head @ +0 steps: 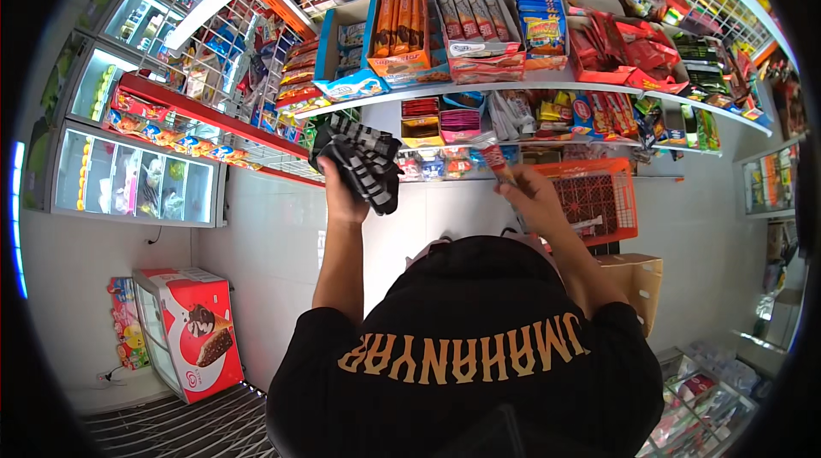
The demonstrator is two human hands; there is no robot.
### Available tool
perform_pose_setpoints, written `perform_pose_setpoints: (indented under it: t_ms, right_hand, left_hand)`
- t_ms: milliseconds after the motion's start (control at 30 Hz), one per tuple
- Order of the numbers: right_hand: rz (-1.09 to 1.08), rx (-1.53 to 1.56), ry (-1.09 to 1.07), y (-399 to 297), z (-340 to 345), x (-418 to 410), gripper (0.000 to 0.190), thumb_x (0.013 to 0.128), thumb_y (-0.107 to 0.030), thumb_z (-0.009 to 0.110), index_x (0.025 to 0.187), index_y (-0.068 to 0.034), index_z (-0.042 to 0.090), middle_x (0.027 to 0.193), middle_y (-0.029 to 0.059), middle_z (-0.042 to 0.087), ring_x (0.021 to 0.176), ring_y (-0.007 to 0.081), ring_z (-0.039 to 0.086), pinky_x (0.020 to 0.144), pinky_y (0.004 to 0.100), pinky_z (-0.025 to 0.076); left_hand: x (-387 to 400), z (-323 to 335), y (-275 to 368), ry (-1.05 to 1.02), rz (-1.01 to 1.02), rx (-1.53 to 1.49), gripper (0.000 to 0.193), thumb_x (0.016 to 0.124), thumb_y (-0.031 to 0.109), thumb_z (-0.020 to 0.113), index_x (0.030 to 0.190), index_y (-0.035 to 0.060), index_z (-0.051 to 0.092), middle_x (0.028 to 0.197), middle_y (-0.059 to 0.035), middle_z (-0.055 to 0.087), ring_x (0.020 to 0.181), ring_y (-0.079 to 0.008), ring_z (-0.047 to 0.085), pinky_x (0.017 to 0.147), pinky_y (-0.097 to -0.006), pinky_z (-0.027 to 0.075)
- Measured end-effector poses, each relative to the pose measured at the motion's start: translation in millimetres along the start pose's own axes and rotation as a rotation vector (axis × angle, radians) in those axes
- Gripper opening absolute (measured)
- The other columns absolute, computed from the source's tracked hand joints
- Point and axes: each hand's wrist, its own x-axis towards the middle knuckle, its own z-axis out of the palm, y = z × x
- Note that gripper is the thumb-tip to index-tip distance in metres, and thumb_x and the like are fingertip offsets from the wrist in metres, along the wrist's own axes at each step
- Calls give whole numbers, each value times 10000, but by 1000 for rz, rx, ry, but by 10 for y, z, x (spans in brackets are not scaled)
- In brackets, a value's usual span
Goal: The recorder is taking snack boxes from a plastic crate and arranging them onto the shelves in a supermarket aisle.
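Note:
My left hand (345, 196) grips a bunched black cloth with grey-white checks (369, 160), held up before the lower shelf at its left end. In my right hand (537, 201) is a slim snack bar in a silver and red wrapper (492, 155), its far end pointing up towards the shelf. Above both hands, similar silver and red bars (471, 6) stand in an open display box (484, 50) on the upper shelf. To their left is a box of orange-wrapped bars (399, 22); to their right are blue and yellow packets (540, 22).
An orange plastic basket (632, 198) with a wrapped bar (587, 225) inside stands right of my right hand. Behind it is a cardboard box (632, 272). The white shelf edge (474, 95) runs across in front. A red ice-cream freezer (205, 330) and lit fridges (138, 179) stand at left.

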Motion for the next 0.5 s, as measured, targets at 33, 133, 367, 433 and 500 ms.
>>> perform_pose_setpoints:
  t_ms: [33,133,367,433,500]
  right_hand:
    - [-29,-6,7,-27,-1,31,205,860,-93,615,1050,-28,572,839,40,627,783,99,585,735,250,452]
    - [-428,-400,127,-188,11,112,208,843,-103,643,1024,-24,578,836,28,609,757,91,566,706,245,444]
    - [-343,-203,-9,-566,182,237,218,831,-155,689,962,-19,580,734,12,577,661,74,529,608,246,438]
    - [-304,-49,-142,-608,232,269,205,854,-165,674,973,-29,578,755,7,597,683,63,550,630,235,449]
    - [-291,-92,-121,-614,315,328,189,869,-159,659,977,-30,574,784,9,619,709,62,575,648,233,464]
  left_hand:
    - [-18,21,-9,-131,-2,-102,805,850,701,358,1377,92,349,1273,-88,510,1148,-283,515,1000,-432,395]
    - [-61,159,-109,-158,-50,-110,818,860,706,316,1356,58,370,1308,-113,486,1200,-273,479,1030,-424,361]
    - [-117,339,-192,-242,-231,41,656,946,528,345,1376,33,349,1290,-138,509,1172,-283,509,998,-415,392]
    - [-151,358,-186,-354,-333,86,648,948,502,360,1384,23,339,1297,-141,509,1164,-282,517,986,-399,403]
    - [-185,369,-148,-379,-413,83,641,933,458,442,1388,18,335,1281,-137,522,1156,-263,524,984,-375,406]
